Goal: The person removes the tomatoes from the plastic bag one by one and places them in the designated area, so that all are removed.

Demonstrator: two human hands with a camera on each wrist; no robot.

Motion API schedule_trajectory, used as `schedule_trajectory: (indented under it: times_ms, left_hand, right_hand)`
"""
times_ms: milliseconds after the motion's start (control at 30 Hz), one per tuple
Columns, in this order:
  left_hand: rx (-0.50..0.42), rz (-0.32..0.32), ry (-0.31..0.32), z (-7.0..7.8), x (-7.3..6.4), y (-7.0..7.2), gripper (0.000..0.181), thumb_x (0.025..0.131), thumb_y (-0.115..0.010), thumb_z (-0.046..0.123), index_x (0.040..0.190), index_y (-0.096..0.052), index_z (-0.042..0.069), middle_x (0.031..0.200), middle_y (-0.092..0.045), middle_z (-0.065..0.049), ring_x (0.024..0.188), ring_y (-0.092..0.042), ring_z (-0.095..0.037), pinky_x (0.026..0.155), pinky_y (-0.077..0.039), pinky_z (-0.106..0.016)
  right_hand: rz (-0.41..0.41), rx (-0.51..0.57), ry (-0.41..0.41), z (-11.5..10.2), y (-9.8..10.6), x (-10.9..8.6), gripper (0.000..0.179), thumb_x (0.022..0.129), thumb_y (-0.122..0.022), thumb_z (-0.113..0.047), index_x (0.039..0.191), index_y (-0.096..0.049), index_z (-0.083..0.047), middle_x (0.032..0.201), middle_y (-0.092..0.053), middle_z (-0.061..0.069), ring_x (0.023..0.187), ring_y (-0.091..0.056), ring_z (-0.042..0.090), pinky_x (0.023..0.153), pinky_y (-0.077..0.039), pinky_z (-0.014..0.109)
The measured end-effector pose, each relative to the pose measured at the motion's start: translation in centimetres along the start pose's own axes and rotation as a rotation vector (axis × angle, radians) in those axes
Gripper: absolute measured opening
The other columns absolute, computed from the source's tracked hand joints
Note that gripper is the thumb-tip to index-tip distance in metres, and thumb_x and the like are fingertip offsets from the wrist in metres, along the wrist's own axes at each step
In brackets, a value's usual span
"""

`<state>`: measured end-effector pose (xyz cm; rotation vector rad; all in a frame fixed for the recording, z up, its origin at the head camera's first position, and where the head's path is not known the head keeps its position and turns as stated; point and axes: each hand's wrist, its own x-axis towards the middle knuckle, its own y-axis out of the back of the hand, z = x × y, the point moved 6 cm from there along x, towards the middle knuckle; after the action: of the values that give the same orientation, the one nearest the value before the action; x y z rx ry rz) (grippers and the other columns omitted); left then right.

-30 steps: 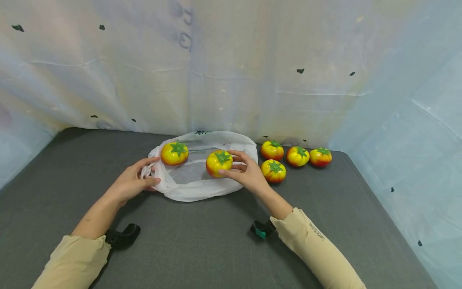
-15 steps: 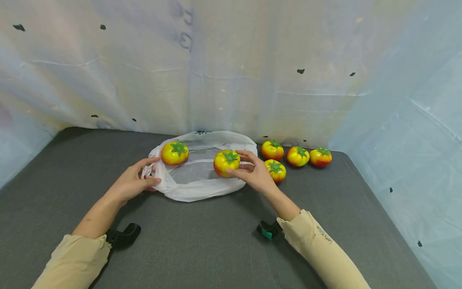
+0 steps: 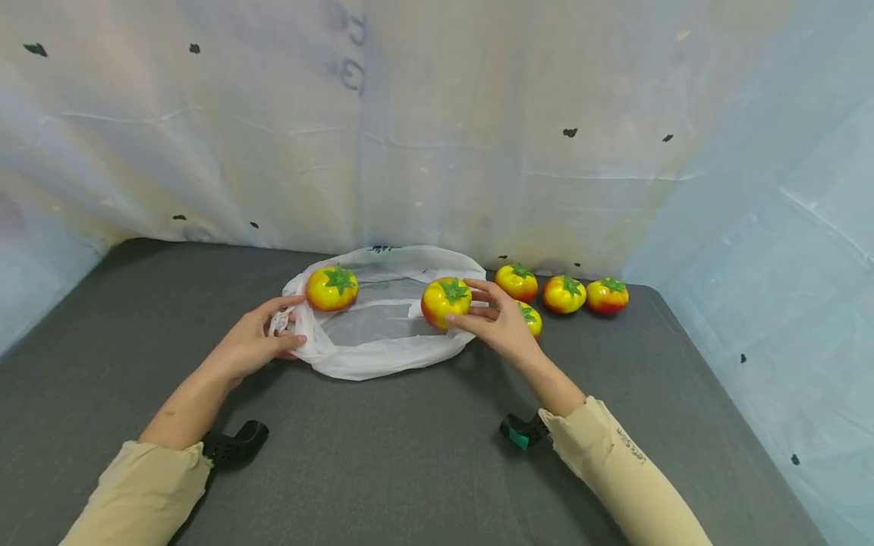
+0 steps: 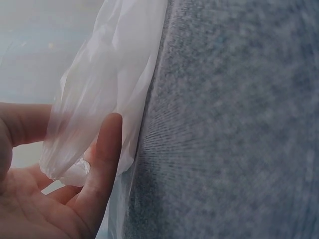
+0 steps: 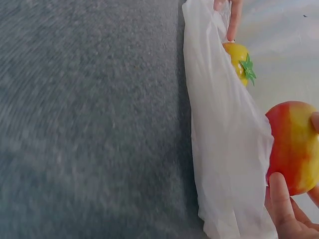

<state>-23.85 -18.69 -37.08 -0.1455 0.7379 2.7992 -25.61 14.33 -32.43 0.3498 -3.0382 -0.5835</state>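
Four yellow-red fruits (image 3: 564,297) on grey table (image 3: 382,455), right of white plastic bag (image 3: 372,359); front one partly hidden behind right hand (image 3: 504,324). Another fruit (image 3: 331,290) at left end of bag's gaping mouth. Pale plastic sheeting (image 3: 444,152) behind table. Right hand: forearm slants in from lower right, thumb and fingers gripping held fruit (image 3: 445,306) at its right side, over right part of bag mouth; contact with bag cannot be told. Left hand (image 3: 256,341): thumb and fingers pinching bag's left end.
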Motion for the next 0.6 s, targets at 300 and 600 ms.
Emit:
schedule_trajectory:
  times_ms: [300,600]
  left_hand:
    - [0.027,0.016,-0.01,0.1,0.0,0.2,0.07,0.092,-0.061,0.013,0.15,-0.025,0.002,0.148,-0.023,-0.031,0.078,-0.059,-0.014,0.068,-0.053,-0.025]
    - [0.027,0.014,0.003,0.2,0.0,0.0,0.07,0.091,-0.061,0.014,0.15,-0.025,0.002,0.146,-0.027,-0.03,0.079,-0.059,-0.016,0.069,-0.053,-0.026]
  right_hand:
    - [0.049,-0.071,-0.009,0.0,1.4,-0.5,0.063,0.084,-0.074,-0.022,0.141,-0.046,-0.017,0.136,-0.047,0.015,0.114,-0.058,0.03,0.089,-0.052,0.037]
    - [0.058,-0.095,0.012,-0.1,2.9,-1.1,0.063,0.083,-0.074,-0.02,0.14,-0.047,-0.016,0.133,-0.049,0.016,0.114,-0.058,0.032,0.089,-0.053,0.037]
